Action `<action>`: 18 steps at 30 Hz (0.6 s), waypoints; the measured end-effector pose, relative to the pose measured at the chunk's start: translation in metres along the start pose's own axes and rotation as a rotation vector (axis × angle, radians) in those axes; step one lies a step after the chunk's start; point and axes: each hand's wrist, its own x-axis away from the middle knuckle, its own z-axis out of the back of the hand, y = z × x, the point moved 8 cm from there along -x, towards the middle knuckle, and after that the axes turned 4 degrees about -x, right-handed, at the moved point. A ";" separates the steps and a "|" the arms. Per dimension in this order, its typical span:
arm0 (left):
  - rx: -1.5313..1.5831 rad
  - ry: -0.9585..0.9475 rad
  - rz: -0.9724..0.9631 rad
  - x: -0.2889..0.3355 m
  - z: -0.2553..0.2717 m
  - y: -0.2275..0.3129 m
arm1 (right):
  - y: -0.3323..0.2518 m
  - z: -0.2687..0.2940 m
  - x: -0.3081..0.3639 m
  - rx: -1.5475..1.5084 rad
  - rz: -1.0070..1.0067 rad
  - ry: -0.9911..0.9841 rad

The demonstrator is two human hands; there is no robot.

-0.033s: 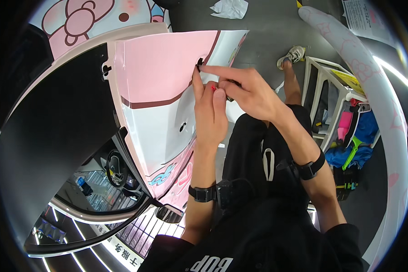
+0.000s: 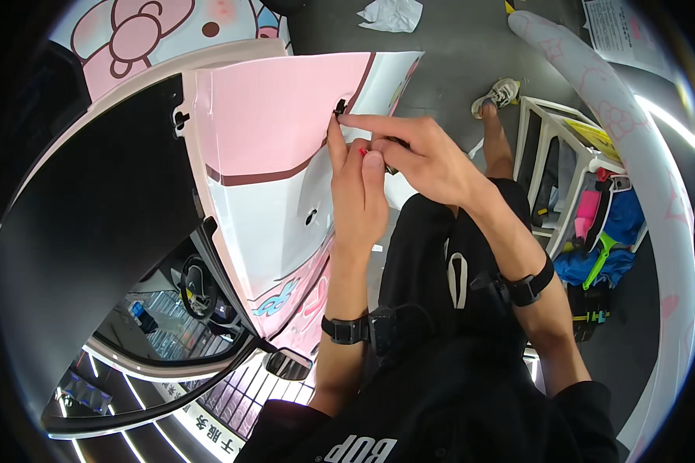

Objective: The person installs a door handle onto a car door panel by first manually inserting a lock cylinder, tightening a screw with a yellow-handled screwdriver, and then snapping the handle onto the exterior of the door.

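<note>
Hands meet at the edge of a pink-and-white wrapped car door (image 2: 270, 131). Left hand (image 2: 357, 197) lies upright against the panel edge, fingers straight and close together, thumb tip pressed near a small dark clip or notch (image 2: 340, 106) at the top of the edge; a small red-tipped object (image 2: 363, 152) shows between its fingers, kind unclear. Right hand (image 2: 421, 154) crosses over from the right, index finger extended to the same dark spot, remaining fingers curled around a thin dark tool (image 2: 390, 166), mostly hidden. Both wrists carry black bands. Door stands open, its dark window (image 2: 93, 224) to the left, side mirror (image 2: 287, 363) below. Beyond: white rack (image 2: 548, 139) with coloured tools, crumpled white cloth (image 2: 394, 14) on grey floor.
</note>
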 end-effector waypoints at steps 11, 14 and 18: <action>0.209 0.091 -0.004 -0.001 0.001 0.009 | 0.009 -0.005 -0.008 -0.553 -0.132 -0.102; 0.274 0.190 -0.109 -0.002 -0.002 0.013 | 0.006 -0.004 -0.009 -0.716 -0.220 -0.133; 0.440 0.234 -0.183 -0.003 -0.007 0.009 | 0.013 -0.006 -0.010 -0.829 -0.275 -0.129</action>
